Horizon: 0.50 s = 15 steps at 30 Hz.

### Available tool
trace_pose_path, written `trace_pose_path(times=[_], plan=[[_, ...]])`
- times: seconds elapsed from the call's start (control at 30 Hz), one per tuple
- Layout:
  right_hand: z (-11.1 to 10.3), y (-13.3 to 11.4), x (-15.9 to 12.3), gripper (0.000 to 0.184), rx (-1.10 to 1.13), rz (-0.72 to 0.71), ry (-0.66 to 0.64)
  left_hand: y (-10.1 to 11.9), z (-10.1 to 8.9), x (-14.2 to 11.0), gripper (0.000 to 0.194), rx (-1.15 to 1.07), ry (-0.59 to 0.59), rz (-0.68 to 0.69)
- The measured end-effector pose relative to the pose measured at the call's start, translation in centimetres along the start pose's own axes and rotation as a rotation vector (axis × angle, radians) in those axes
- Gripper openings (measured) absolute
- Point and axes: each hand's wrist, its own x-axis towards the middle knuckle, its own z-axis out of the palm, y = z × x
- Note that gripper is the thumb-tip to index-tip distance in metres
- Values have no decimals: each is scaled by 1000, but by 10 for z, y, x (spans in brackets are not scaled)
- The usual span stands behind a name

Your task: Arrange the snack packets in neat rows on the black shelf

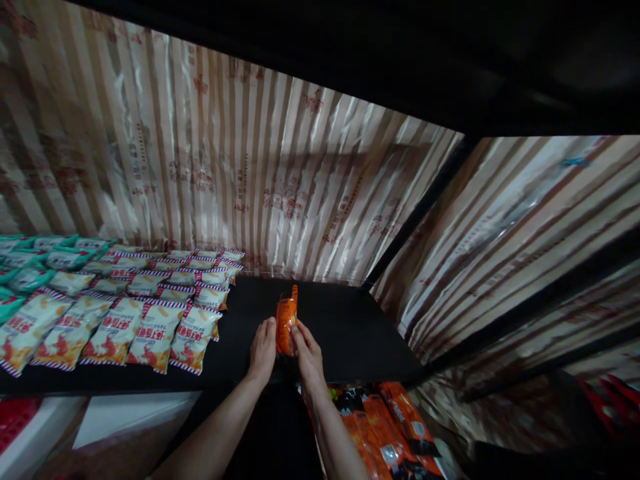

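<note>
An orange snack packet (287, 320) stands on edge on the black shelf (345, 333), held between both of my hands. My left hand (263, 350) presses its left side with fingers together. My right hand (306, 353) grips its right side. To the left on the same shelf lie rows of white snack bags with red and blue striped edges (155, 330). Green-edged bags (30, 267) lie further left.
A striped, shiny paper lining (250, 173) covers the back wall and the right side (500, 233). More orange and black packets (390, 427) sit below my right forearm. A white box edge (125, 413) and something red (15, 417) sit at the lower left.
</note>
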Motion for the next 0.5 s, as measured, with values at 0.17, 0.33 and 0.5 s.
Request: trace_pose_path(times=[0.17,0.33,0.5], plan=[[8,9,6,46,-63,-38,-3,-3,-3,6,41,-157,-31,-108],[8,16,19,40,-163,-148,-22,2,1,20,44,-264,-86,-199],[8,15,37,41,-442,-243,43,13,10,37,45,-305,-163,-252]])
